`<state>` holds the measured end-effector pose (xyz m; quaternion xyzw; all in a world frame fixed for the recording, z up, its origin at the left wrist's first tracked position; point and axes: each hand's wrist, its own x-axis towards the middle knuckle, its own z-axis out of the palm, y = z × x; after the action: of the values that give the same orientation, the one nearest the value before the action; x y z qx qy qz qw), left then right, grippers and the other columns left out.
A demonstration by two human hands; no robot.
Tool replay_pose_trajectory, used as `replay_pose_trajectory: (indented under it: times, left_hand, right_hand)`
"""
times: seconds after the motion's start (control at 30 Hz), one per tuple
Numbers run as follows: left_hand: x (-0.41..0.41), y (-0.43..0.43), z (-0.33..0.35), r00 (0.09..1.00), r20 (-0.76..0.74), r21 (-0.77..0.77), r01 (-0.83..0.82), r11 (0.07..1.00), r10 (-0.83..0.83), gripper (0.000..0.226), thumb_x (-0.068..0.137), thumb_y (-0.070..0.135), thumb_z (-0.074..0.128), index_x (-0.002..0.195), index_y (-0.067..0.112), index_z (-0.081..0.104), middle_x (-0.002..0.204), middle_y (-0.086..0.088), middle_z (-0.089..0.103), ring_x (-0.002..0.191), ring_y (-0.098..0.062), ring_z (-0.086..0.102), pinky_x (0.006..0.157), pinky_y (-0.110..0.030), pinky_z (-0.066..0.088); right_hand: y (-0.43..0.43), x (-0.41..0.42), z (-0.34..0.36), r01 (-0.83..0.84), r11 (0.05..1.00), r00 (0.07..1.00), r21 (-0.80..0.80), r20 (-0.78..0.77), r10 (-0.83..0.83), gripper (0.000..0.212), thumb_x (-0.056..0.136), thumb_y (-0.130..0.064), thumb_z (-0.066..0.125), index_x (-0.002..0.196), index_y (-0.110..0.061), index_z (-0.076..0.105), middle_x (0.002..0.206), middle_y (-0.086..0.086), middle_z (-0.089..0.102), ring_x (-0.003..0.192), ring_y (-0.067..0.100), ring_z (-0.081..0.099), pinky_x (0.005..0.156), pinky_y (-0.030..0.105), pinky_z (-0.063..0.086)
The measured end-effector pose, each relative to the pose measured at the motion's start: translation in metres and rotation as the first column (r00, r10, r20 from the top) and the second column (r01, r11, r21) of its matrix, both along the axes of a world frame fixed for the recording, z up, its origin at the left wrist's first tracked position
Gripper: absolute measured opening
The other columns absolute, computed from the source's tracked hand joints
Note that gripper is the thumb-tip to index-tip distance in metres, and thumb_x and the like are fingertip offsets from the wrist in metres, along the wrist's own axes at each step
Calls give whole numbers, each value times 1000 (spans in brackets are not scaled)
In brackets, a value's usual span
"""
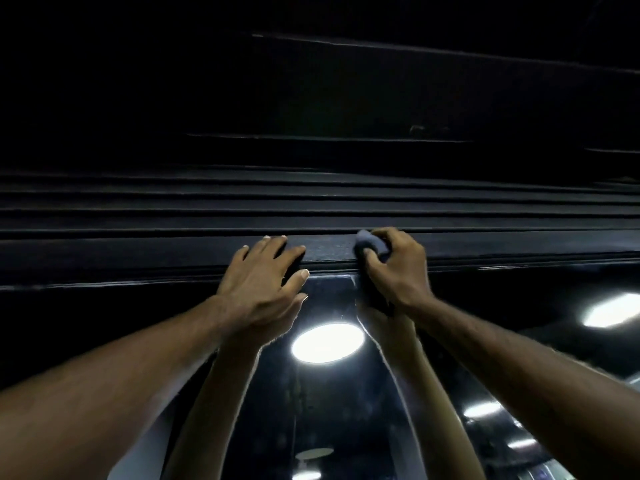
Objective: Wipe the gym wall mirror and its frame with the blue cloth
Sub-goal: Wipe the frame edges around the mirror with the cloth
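Your two hands are reaching up, side by side but apart, to the top edge of the mirror near the middle of the picture. Your left hand is lying open, fingers straight and spread, pressing flat on the dark frame. Your right hand, just to its right, is curling fingers and thumb round the bunched blue cloth, which is showing as a dull blue lump at the fingertips, touching the same frame band. Below both hands the mirror is filling the lower half of the picture, reflecting your forearms and a bright round ceiling light.

You appear to be wiping the top of the frame. To do it well, try pressing the cloth firmly into the ridge where frame is meeting glass, sliding it along the band in one steady line, and bracing with the open left hand without smearing the glass. The cloth is sitting inside your right hand's grip, apart from your left hand, with a bare stretch of frame between them.
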<state>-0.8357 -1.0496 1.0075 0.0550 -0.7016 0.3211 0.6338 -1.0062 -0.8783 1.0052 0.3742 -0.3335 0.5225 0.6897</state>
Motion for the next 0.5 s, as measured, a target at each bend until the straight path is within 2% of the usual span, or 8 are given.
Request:
replay_pose_trajectory:
  times: [0.07,0.13,0.17,0.23,0.27,0.4,0.47,0.5]
  left_hand:
    - [8,-7,-1,1000,2,-6,-1,1000,1,59,103,59,31,158,40,23,168,3,19,155,-18,12,125,-48,11]
    - [17,-15,-1,1000,9,7,-1,1000,1,59,102,59,32,158,40,23,168,3,18,155,-18,11,125,-50,9]
    - [21,-18,0,1000,12,15,-3,1000,3,59,102,59,31,158,40,23,168,3,18,156,-19,10,125,-50,9]
    - [34,-27,4,1000,14,36,-24,999,23,59,103,60,30,158,41,22,168,2,16,156,-20,10,125,-52,11]
    - [39,-30,6,999,18,48,-38,998,37,59,103,61,29,158,41,21,169,2,15,156,-20,9,125,-53,11]
    - [64,-48,14,995,66,91,-85,992,79,62,102,64,24,159,41,16,170,1,9,157,-21,6,126,-53,10]
    - [73,-55,13,992,76,80,-106,991,100,67,98,68,18,160,41,14,171,2,8,157,-21,5,126,-50,10]
    - [76,-59,11,991,77,76,-116,990,110,67,99,67,17,160,42,13,171,3,7,157,-20,4,126,-49,10]
  right_hand:
    - [-2,12,6,-13,998,1000,-58,14,13,17,88,-20,68,105,-17,69,102,3,66,94,17,59,83,30,48]
    - [-4,23,16,-44,987,989,-157,136,65,13,89,-17,65,102,-19,67,105,4,62,100,20,56,83,31,46]
    - [-4,27,21,-18,988,976,-155,213,51,13,90,-16,65,103,-18,68,107,4,62,103,21,55,84,31,46]
    - [-14,36,32,55,997,958,-48,286,-39,13,91,-15,67,104,-15,67,109,7,63,104,24,57,86,36,51]
    - [-17,40,34,71,997,962,20,262,-73,13,91,-15,68,103,-15,67,107,7,64,101,24,59,85,36,52]
    - [-29,62,32,106,955,994,278,6,-112,17,91,-25,70,105,-15,70,101,4,66,93,19,61,79,32,50]
    - [-29,69,26,131,949,991,288,-25,-129,20,88,-20,70,108,-15,71,103,4,66,95,20,61,82,36,52]
    - [-29,68,24,145,967,989,211,1,-149,20,87,-18,69,107,-15,70,102,4,65,95,21,60,81,35,51]
